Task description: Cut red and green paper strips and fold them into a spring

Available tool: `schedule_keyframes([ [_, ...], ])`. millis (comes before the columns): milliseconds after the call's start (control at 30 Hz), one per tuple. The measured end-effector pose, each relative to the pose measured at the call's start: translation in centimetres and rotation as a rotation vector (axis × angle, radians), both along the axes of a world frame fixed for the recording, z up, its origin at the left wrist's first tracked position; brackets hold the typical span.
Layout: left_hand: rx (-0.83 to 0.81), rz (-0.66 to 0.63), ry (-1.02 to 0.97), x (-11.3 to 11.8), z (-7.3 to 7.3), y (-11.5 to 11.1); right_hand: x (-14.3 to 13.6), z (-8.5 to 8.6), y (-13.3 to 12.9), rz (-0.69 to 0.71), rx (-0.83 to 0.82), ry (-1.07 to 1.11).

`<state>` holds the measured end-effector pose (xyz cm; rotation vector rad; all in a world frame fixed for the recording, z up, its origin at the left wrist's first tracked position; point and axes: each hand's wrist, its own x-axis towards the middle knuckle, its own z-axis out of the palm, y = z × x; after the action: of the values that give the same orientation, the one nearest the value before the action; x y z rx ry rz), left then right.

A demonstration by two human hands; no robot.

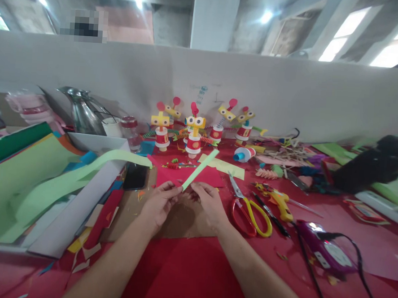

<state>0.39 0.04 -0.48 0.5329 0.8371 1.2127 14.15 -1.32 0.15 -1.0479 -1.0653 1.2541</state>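
Observation:
A light green paper strip (201, 169) slants up and to the right from between my hands, over the brown board (184, 220). My left hand (160, 201) pinches its lower end between thumb and fingers. Close beside it, my right hand (209, 204) has its fingers bent together near the same end; what they hold, if anything, is too small to tell. Behind the strip stand several paper-cup figures (194, 144) with yellow heads, round eyes and coiled paper arms. Scissors (249, 210) with red and yellow handles lie right of my right hand.
At left is a box (80, 222) of coloured paper, with a black phone (135, 176) beside it. On the right lie a pen (272, 215), a yellow glue gun (281, 205), a purple corded device (327, 251) and paper scraps. A metal jug (84, 113) stands at back left.

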Motion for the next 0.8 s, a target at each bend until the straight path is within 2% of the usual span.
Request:
schedule_keyframes([
  [133, -0.041, 0.026, -0.116, 0.4, -0.2, 0.0, -0.3, -0.2, -0.2, -0.012, 0.092, -0.099],
  [233, -0.020, 0.036, -0.112, 0.6, -0.2, -0.2, -0.5, -0.5, -0.3, -0.056, 0.190, -0.220],
  [367, 0.039, 0.035, -0.090, 0.8, -0.2, -0.3, -0.6, -0.8, -0.4, -0.085, 0.235, -0.246],
  [567, 0.079, 0.039, -0.078, 0.9, 0.4, -0.5, -0.5, -0.8, -0.2, -0.102, 0.221, -0.182],
  [800, 0.139, 0.101, 0.089, 1.0, 1.1, -1.0, -0.6, -0.5, -0.3, -0.041, 0.173, -0.124],
])
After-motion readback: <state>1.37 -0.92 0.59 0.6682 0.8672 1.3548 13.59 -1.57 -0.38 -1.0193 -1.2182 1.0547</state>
